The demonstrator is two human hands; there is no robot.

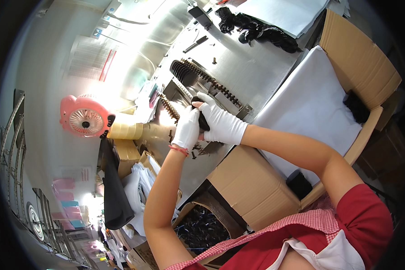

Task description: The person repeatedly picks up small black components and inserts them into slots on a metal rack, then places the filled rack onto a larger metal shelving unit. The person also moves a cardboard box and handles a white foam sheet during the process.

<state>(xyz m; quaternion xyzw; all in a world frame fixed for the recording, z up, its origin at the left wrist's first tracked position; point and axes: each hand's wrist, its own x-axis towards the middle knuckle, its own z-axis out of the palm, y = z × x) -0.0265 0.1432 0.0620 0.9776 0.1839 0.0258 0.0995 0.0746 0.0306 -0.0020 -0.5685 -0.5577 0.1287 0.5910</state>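
White gloves with bare fingertips cover both of my hands, which meet over the metal bench. My left hand [187,128] is closed on the lower part of a dark, flat, rounded piece [203,119]. From the other side my right hand [221,122] grips the same piece, its fingers bent around it. Just beyond them is a metal fixture [183,90] with a row of overlapping black rounded pieces [183,72] at its far end. Toothed dark-brown strips [216,85] run along its sides. My hands hide the fixture's near part.
On my right stands an open cardboard box [252,189] lined with white sheet [308,112]. Black plastic wrap [261,31] and a black pen [195,44] lie farther back. A pink fan [85,116] and yellow tape rolls [125,130] are at left. Below sits a box of dark scraps [202,229].
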